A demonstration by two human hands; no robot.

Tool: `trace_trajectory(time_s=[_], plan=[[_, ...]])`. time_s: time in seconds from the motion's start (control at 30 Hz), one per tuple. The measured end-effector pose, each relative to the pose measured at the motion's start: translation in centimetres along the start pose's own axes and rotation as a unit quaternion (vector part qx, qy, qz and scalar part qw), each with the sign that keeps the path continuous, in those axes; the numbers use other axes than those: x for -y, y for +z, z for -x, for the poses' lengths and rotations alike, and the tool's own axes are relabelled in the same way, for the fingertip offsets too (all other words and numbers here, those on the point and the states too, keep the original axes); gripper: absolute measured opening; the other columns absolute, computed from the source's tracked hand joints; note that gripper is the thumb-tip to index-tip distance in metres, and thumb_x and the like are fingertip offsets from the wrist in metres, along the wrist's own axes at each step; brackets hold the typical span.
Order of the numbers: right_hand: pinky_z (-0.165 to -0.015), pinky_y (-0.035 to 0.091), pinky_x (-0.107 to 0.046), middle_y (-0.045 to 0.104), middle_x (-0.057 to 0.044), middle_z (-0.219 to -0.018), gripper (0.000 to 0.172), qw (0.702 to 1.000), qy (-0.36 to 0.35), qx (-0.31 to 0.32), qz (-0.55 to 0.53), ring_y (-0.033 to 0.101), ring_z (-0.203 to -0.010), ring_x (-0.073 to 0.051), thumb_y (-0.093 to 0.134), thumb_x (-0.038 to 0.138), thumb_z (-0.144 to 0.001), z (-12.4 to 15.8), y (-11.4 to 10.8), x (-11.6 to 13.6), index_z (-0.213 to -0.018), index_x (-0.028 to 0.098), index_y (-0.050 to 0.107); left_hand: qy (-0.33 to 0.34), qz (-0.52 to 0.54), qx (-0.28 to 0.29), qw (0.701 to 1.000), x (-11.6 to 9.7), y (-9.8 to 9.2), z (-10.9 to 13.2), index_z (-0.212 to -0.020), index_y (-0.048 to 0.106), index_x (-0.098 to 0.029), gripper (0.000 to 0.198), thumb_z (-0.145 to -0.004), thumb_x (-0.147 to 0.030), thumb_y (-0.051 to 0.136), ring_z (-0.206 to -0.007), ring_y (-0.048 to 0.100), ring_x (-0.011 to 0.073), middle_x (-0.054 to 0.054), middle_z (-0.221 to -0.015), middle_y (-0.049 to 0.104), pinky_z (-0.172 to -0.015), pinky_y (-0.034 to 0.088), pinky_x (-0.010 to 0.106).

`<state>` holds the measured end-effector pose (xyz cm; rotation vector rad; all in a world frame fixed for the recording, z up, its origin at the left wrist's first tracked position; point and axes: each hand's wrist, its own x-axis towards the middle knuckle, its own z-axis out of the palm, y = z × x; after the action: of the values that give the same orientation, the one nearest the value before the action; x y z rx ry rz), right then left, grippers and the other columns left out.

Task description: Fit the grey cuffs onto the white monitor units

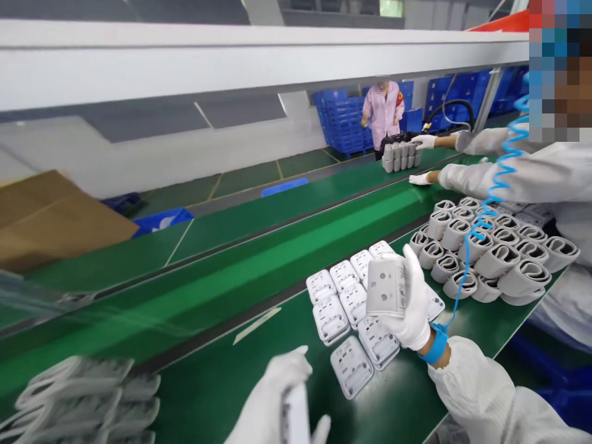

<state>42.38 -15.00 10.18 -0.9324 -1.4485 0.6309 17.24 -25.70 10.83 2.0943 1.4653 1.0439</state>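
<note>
The right hand (pixel 411 302), in a white glove, is raised above the green table (pixel 222 382) with the wrist bent back. Its fingers are closed round a white rectangular plastic casing (pixel 386 287), which is held upright with its moulded face toward the camera. The gloved left hand (pixel 277 401) sits low and close, curled round a narrow white piece (pixel 296 416). That piece is blurred and cut off by the lower edge, so its shape cannot be made out.

Just under the right hand lie flat white plastic casings (pixel 345 308) in rows, some hidden behind the glove. A blue wristband (pixel 437 346) trails a blue coiled cord (pixel 490 203) over the grey rolled cuffs (pixel 494 259) beyond. Left of the left hand, a heap of grey bands (pixel 83 394) is smeared by motion. Farther off, a co-worker's gloved hand (pixel 423 142) touches a cluster of grey rolls (pixel 400 156).
</note>
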Motion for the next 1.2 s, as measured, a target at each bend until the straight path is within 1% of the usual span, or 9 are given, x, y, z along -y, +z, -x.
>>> trace_trajectory(time_s=[0.1,0.2,0.3,0.37,0.57,0.73,0.87,1.07,1.2], plan=[[-0.13,0.033,-0.049,0.049,-0.011,-0.16,0.106,0.999,0.013,0.048,-0.011,0.049,-0.148,-0.039,0.07,0.057,-0.084,1.0,0.4,0.7,-0.167,0.028,0.012,-0.128,0.157,-0.026,0.979,0.8,-0.9,1.4,-0.109,0.04,-0.031,0.049,-0.074,-0.019,0.072,-0.075,0.067,0.017,0.0,-0.102,0.057,-0.061,0.059,0.031],[-0.127,0.038,-0.049,0.055,-0.013,-0.155,0.105,0.996,0.03,0.082,-0.002,0.051,-0.146,-0.041,0.075,0.054,-0.078,2.5,1.8,1.3,-0.164,0.026,0.021,-0.262,0.397,0.014,0.88,3.5,-0.6,2.0,-0.095,0.036,-0.027,0.045,-0.078,-0.032,0.078,-0.049,0.041,0.0059,-0.007,-0.079,0.047,-0.038,0.027,0.014],[-0.119,0.049,-0.051,0.062,-0.014,-0.145,0.1,0.989,0.028,0.142,-0.02,0.06,-0.137,-0.039,0.077,0.049,-0.079,4.2,4.0,2.0,-0.162,0.026,0.024,-0.267,0.57,-0.036,0.777,6.5,0.1,2.0,-0.094,0.045,-0.022,0.056,-0.074,-0.054,0.087,-0.054,0.038,0.0058,-0.007,-0.071,0.044,-0.04,0.027,0.013],[-0.116,0.052,-0.052,0.062,-0.015,-0.145,0.1,0.983,0.029,0.178,-0.035,0.062,-0.135,-0.039,0.079,0.045,-0.08,5.5,5.9,2.7,-0.161,0.026,0.025,-0.267,0.604,-0.092,0.745,8.1,0.1,2.0,-0.091,0.048,-0.02,0.061,-0.071,-0.059,0.09,-0.054,0.04,0.005,-0.007,-0.069,0.044,-0.041,0.028,0.012],[-0.115,0.052,-0.054,0.05,-0.016,-0.157,0.075,0.97,0.074,0.228,-0.027,0.057,-0.141,-0.037,0.081,0.037,-0.085,9.6,11.4,3.1,-0.149,0.027,0.044,-0.305,0.613,-0.128,0.717,9.3,-1.1,3.5,-0.101,0.066,-0.01,0.06,-0.066,-0.047,0.097,-0.074,0.071,0.0188,0.011,-0.091,0.069,-0.045,0.047,0.017],[-0.124,0.036,-0.064,0.046,-0.014,-0.159,0.031,0.973,-0.12,0.185,0.073,0.048,-0.148,-0.038,0.065,0.02,-0.09,9.5,15.1,0.9,-0.121,0.024,0.062,-0.301,0.648,-0.108,0.691,9.0,-0.5,4.5,-0.108,0.071,-0.012,0.066,-0.063,-0.051,0.098,-0.07,0.068,0.0175,0.009,-0.091,0.071,-0.065,0.066,0.038],[-0.123,0.04,-0.064,0.047,-0.01,-0.16,0.045,0.942,-0.171,0.27,0.099,0.046,-0.15,-0.038,0.055,0.015,-0.088,9.1,17.3,0.2,-0.131,0.026,0.063,-0.27,0.701,-0.108,0.652,9.6,0.0,5.2,-0.139,0.061,-0.023,0.087,-0.074,-0.078,0.078,-0.083,0.071,0.0202,0.012,-0.115,0.069,-0.062,0.063,0.032],[-0.127,0.032,-0.067,0.043,-0.011,-0.165,0.085,0.941,0.045,0.334,0.02,0.04,-0.154,-0.041,0.072,0.038,-0.087,10.6,16.9,1.1,-0.162,0.03,0.034,-0.309,0.686,-0.103,0.651,10.4,-1.7,5.9,-0.15,0.05,-0.031,0.092,-0.07,-0.047,0.093,-0.071,0.066,0.0106,0.006,-0.122,0.064,-0.065,0.061,0.028],[-0.123,0.041,-0.064,0.043,-0.014,-0.165,0.087,0.937,0.2,0.274,-0.086,0.042,-0.153,-0.041,0.074,0.049,-0.089,11.0,16.4,0.7,-0.163,0.031,0.031,-0.257,0.638,-0.139,0.712,10.7,-1.2,5.7,-0.158,0.044,-0.024,0.124,-0.05,-0.031,0.103,-0.1,0.069,0.0234,0.014,-0.136,0.059,-0.079,0.06,0.034]])
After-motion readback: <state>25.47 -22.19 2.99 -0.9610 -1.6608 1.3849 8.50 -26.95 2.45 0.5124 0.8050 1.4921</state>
